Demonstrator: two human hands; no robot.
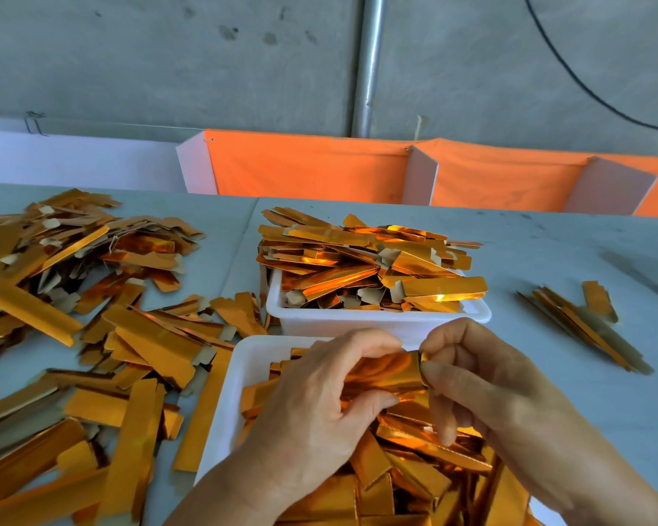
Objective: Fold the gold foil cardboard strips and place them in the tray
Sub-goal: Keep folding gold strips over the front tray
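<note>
Head view shows both hands working one gold foil strip (386,370) just above the near tray (244,366), which sits at the near edge of the worktop (547,252). The left hand (320,404) curls round the strip's middle, fingers over the top and thumb beneath, while the right hand (483,377) pinches its right end between thumb and fingertips. The main risk, as I judge it, is a crooked crease: the foil face looks slick, and if the right pinch slips the end could fold off its scored line or spring back flat. A second risk is spillage. The near tray already holds a deep heap of folded pieces, and the far tray (377,320) behind it is piled over its rim, so a carelessly dropped strip could slide off onto the worktop. There it might mix with the unfolded pile (92,317) along the left edge, or with the small bundle (582,320) toward the right edge.
</note>
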